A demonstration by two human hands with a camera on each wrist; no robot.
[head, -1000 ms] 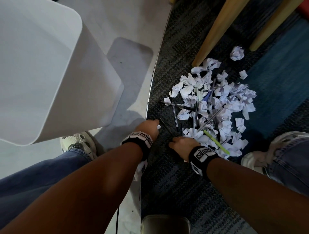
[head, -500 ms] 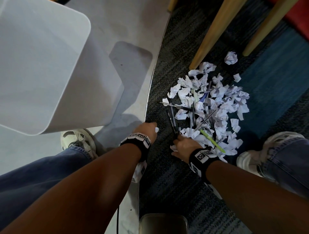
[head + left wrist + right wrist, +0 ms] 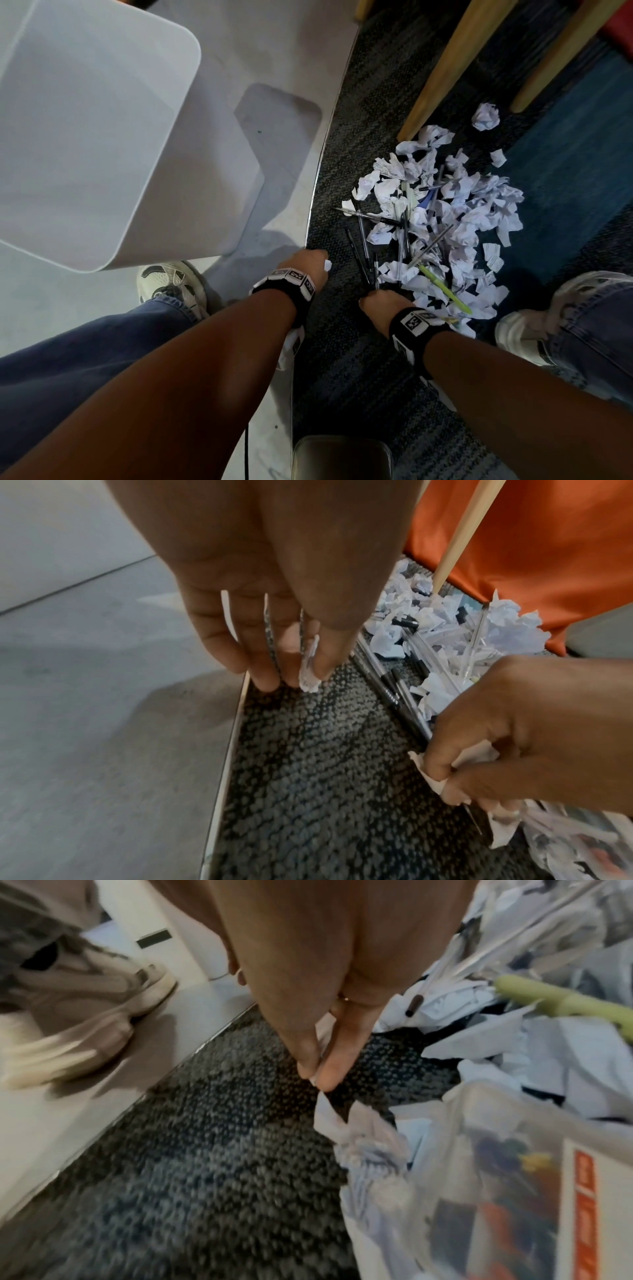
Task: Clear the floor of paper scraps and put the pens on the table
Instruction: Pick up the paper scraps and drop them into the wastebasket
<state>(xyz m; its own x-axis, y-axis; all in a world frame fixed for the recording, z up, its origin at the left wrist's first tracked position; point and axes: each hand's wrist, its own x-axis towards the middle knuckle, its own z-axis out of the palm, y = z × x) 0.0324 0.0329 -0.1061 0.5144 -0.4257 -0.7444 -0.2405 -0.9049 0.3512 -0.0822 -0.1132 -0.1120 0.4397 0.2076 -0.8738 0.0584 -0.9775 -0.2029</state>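
Note:
A pile of crumpled white paper scraps (image 3: 455,219) lies on the dark carpet, with several black pens (image 3: 363,240) and a green pen (image 3: 445,289) mixed in. My left hand (image 3: 318,260) hovers low at the carpet's left edge and pinches a small white scrap (image 3: 308,666) between thumb and fingers. At the pile's near edge, my right hand (image 3: 371,298) pinches crumpled paper (image 3: 435,775) between its fingertips (image 3: 310,1066). The green pen (image 3: 561,1004) lies just right of that hand. One paper ball (image 3: 484,116) sits apart at the back.
A white waste bin (image 3: 102,137) stands on the smooth grey floor at the left. A metal strip (image 3: 318,192) divides that floor from the carpet. Two wooden legs (image 3: 445,68) rise behind the pile. My shoes (image 3: 171,284) flank both hands. A dark object (image 3: 342,459) sits below.
My right hand has shifted slightly into the pile's near edge and gathered paper. The left hand has stayed where it was, still holding its scrap.

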